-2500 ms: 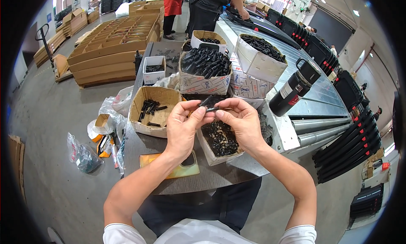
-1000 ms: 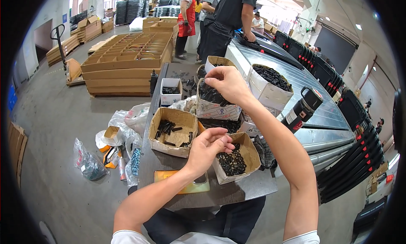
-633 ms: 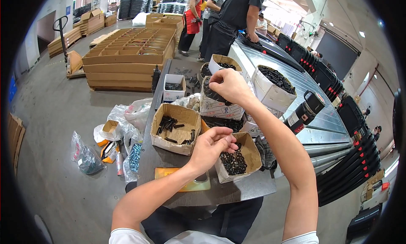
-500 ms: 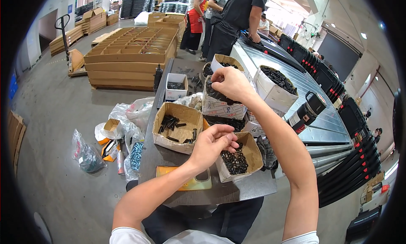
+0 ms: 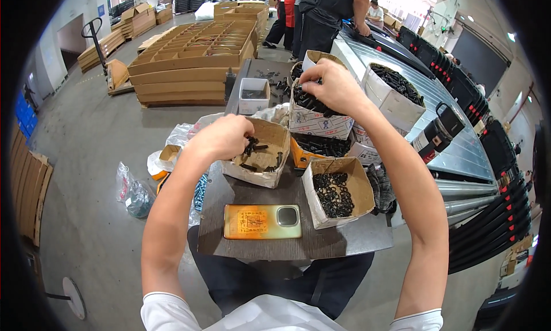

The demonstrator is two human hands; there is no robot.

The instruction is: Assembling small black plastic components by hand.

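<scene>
My left hand [image 5: 225,137] reaches over the left rim of an open cardboard box [image 5: 276,135], its fingers bent down and drawn together. Black bolts [image 5: 250,148] lie at its fingertips and loose on the box floor. Farther right, my right hand [image 5: 336,89] hangs over a white carton [image 5: 320,124] heaped with black bolts [image 5: 310,101], thumb and fingers closed at the heap. What either hand pinches is hidden. Between my forearms stands a box of small black rings like washers [image 5: 334,200]. More black bolts [image 5: 321,145] fill a low orange-edged box behind it.
A phone in an orange-green case [image 5: 262,222] lies on the dark table [image 5: 209,239]. A small white box [image 5: 254,96] and a tall carton of black parts [image 5: 396,90] stand farther back. A black bottle [image 5: 439,133] is beside the metal roller conveyor [image 5: 465,159]. People stand beyond.
My left hand has moved left from above the ring box to the box with loose bolts. My right hand stays over the heaped carton. The view has shifted, uncovering the phone.
</scene>
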